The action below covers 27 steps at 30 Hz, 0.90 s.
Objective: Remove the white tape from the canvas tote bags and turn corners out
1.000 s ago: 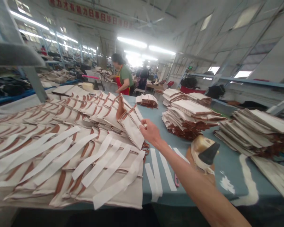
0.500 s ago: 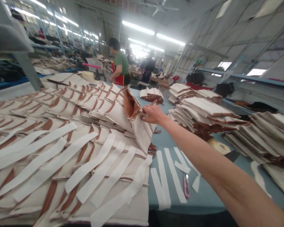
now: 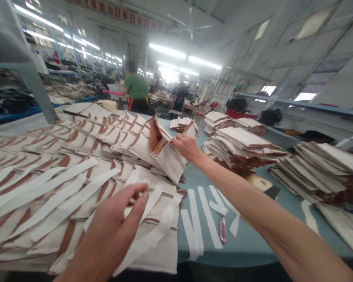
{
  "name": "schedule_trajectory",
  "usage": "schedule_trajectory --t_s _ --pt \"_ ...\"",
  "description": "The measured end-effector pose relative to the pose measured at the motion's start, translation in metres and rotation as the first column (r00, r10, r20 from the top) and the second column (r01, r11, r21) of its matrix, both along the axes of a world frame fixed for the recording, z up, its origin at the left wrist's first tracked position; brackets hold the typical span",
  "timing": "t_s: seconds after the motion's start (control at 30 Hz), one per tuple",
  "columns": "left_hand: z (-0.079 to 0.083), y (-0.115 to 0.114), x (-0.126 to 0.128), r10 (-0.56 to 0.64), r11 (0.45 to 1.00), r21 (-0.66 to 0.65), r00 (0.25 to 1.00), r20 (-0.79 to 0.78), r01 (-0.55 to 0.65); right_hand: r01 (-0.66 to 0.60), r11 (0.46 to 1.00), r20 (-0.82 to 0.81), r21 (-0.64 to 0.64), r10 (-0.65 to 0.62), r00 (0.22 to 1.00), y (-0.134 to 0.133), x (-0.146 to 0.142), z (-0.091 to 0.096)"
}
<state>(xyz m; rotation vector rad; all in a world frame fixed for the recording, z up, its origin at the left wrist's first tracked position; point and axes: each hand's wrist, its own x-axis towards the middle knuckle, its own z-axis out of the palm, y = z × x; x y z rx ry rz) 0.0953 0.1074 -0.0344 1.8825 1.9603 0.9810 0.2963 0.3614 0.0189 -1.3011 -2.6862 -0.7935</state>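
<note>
Cream and brown, one bag (image 3: 170,161) is sitting back from the worktop's (image 3: 238,250) front edge. The right hand (image 3: 186,145) is pinching its top, seemingly lifting it, which is likely needing tight fingers. The left hand (image 3: 116,221) is hanging half-curled over strips (image 3: 164,225), its grip unclear.

Right arm (image 3: 253,199) outstretched, fingers (image 3: 179,140) pinched; left hand (image 3: 113,225) lower (loosely curled)
</note>
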Motion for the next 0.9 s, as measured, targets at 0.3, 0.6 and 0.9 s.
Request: schedule_trajectory --t_s 0.3,0.6,0.9 --pt "0.053 0.180 0.014 0.018 0.999 -0.038 0.998 -0.058 -0.021 -0.108 0.993 -0.038 0.041 0.110 0.993 -0.015 -0.002 -0.013" --pt "0.023 0.212 -0.013 0.165 0.979 -0.118 0.985 -0.041 -0.169 -0.034 0.991 -0.260 0.127 0.066 0.963 -0.014 0.017 -0.017" --pt "0.018 0.209 -0.018 0.177 0.975 -0.131 0.984 -0.029 -0.180 0.313 0.911 -0.739 0.270 -0.012 0.673 0.024 0.089 0.042"
